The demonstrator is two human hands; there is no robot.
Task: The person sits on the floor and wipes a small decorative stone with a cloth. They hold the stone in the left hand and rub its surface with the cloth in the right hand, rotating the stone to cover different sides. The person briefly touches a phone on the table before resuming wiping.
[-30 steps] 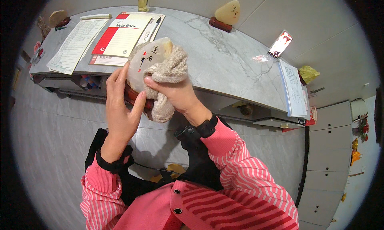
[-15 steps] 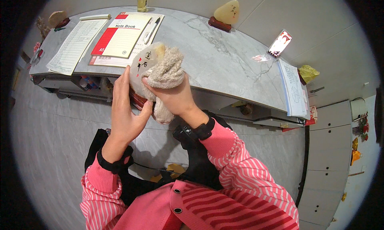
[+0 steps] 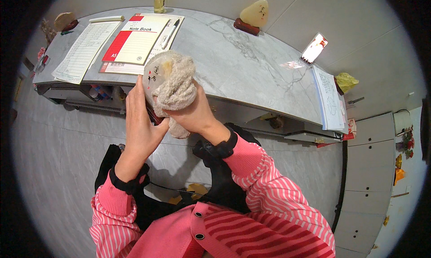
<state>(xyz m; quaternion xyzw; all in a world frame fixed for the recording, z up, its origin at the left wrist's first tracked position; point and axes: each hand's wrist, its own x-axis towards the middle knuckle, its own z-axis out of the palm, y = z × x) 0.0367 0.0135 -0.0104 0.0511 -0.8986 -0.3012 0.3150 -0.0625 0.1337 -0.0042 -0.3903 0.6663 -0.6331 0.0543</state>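
Observation:
My left hand [image 3: 141,123] grips a pale, whitish stone ornament [image 3: 154,74] with dark and red painted characters, its fingers along the left side and the thumb low in front. A bit of its dark red-brown base [image 3: 156,119] shows between thumb and fingers. Bunched in my right hand [image 3: 197,116] is a beige terry cloth [image 3: 177,85], pressed over the stone's right side and lower face. One end of the cloth hangs below the hand. Both hands are above the floor, just in front of the desk edge. The right fingertips are hidden by the cloth.
On the grey marbled desk [image 3: 215,47] lie a red-and-cream notebook [image 3: 134,38], a written pad [image 3: 85,51] and a pen [image 3: 169,33]. Farther back stand a yellowish stone on a base [image 3: 254,14], a bottle [image 3: 159,1] and a lit phone [image 3: 314,49]. Papers [image 3: 327,98] lie at right.
My right hand and the cloth have shifted left across the stone, covering more of its lower face. The stone has moved slightly left; my left hand keeps its grip.

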